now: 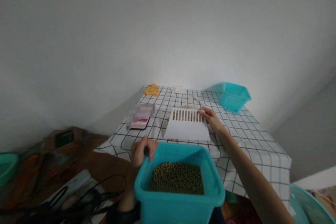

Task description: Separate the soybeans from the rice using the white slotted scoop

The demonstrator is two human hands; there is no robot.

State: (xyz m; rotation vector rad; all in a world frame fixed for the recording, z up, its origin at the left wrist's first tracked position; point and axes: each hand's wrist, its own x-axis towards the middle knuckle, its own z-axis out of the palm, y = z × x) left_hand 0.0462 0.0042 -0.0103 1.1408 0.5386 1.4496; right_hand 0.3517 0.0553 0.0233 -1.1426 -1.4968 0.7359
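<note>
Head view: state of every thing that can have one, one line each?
near bin: upright, partly filled with beans, held in front of the table
left hand: closed on the near bin's rim
slotted scoop: lying on the tablecloth, slots at far end
right hand: fingers on the slotted scoop's far right corner, grip unclear
far bin: upright on the tablecloth, contents hidden
phone: lying flat, screen blurred

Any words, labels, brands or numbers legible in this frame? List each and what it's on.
None can be read.
The flat pink and red item on the checked tablecloth: pixelated, unreadable.
The yellow packet at the far corner: too small to tell.
The white slotted scoop, near teal tub and far teal tub: no markings visible.
</note>
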